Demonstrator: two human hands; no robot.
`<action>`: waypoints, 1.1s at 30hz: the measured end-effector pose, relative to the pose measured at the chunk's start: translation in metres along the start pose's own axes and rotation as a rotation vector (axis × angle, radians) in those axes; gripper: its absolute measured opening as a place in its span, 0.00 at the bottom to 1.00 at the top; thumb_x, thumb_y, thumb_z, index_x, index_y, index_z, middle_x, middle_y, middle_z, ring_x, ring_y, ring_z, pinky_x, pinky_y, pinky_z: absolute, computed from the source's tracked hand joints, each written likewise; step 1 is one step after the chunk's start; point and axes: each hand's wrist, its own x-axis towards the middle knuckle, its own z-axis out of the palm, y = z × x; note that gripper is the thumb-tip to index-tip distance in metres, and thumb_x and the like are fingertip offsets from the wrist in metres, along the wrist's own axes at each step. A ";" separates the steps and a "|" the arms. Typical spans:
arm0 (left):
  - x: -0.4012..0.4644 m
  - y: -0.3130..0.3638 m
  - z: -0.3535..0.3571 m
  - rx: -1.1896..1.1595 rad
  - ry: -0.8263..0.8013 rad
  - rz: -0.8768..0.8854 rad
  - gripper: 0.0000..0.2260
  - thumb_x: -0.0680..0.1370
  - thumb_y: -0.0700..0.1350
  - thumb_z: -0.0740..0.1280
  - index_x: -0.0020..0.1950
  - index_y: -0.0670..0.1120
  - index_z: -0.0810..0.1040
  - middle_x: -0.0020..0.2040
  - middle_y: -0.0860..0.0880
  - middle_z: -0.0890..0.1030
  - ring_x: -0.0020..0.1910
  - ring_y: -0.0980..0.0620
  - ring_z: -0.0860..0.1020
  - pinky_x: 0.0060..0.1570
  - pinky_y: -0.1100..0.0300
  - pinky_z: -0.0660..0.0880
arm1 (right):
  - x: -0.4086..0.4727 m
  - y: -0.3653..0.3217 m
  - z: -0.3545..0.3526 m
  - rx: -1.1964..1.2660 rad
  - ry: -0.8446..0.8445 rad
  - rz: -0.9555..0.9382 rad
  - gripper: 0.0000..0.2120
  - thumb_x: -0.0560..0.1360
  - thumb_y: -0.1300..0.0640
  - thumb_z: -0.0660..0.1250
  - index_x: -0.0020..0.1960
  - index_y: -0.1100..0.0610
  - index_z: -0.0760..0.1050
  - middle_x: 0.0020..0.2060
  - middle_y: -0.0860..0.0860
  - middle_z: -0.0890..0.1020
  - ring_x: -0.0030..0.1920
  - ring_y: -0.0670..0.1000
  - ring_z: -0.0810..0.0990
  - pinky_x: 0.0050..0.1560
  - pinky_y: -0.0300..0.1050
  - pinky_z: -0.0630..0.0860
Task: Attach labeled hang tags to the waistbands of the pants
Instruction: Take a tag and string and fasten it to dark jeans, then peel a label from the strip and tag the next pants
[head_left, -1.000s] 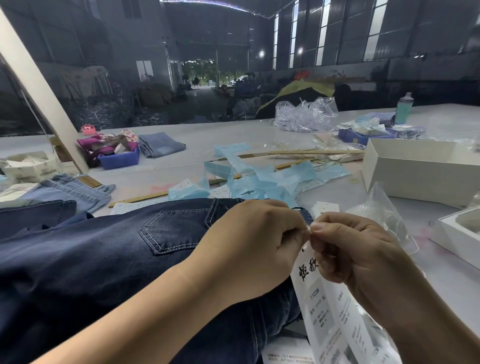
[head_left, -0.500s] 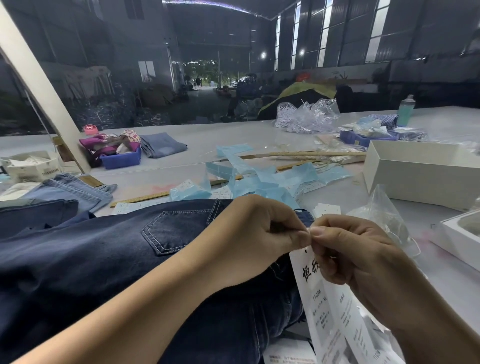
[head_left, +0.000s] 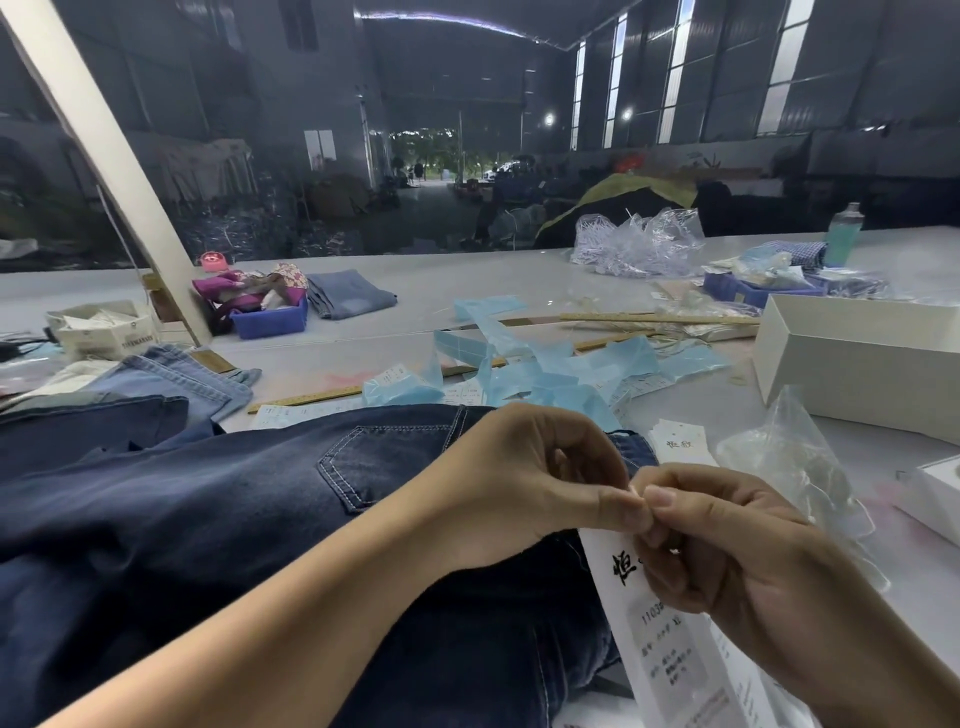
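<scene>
both hands, left hand (head_left: 535, 483) and right hand (head_left: 727, 551), pinch the tag (head_left: 660, 639) top, perhaps its string, over the pants (head_left: 208, 519); slipping fingers could drop it.

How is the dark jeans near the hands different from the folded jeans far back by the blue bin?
The dark jeans are deep navy; the folded jeans are pale, washed blue. The dark jeans lie spread out right under the left hand and right hand, which pinch a hang tag; the folded jeans sit in a neat stack, untouched, beside the blue bin. Both are denim and rest on the table.
</scene>
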 end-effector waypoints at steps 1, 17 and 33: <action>-0.004 -0.003 -0.001 0.172 0.038 0.019 0.13 0.68 0.60 0.74 0.44 0.53 0.82 0.40 0.57 0.80 0.38 0.61 0.76 0.37 0.62 0.74 | -0.001 0.002 0.000 -0.068 0.036 -0.007 0.10 0.68 0.56 0.69 0.32 0.62 0.75 0.26 0.57 0.69 0.26 0.50 0.66 0.24 0.38 0.63; -0.086 -0.046 -0.048 0.964 0.121 -0.544 0.43 0.67 0.78 0.37 0.75 0.58 0.59 0.77 0.53 0.60 0.76 0.49 0.54 0.75 0.41 0.45 | 0.052 -0.003 0.058 -1.306 0.263 -0.455 0.16 0.71 0.55 0.70 0.26 0.54 0.71 0.28 0.47 0.74 0.30 0.47 0.74 0.33 0.47 0.73; -0.128 -0.055 -0.128 0.809 0.305 -0.581 0.21 0.75 0.67 0.57 0.55 0.53 0.76 0.53 0.54 0.80 0.53 0.53 0.76 0.49 0.56 0.71 | 0.100 -0.013 0.169 -1.513 -0.266 -0.412 0.11 0.76 0.43 0.61 0.56 0.45 0.73 0.50 0.42 0.74 0.50 0.44 0.71 0.51 0.39 0.71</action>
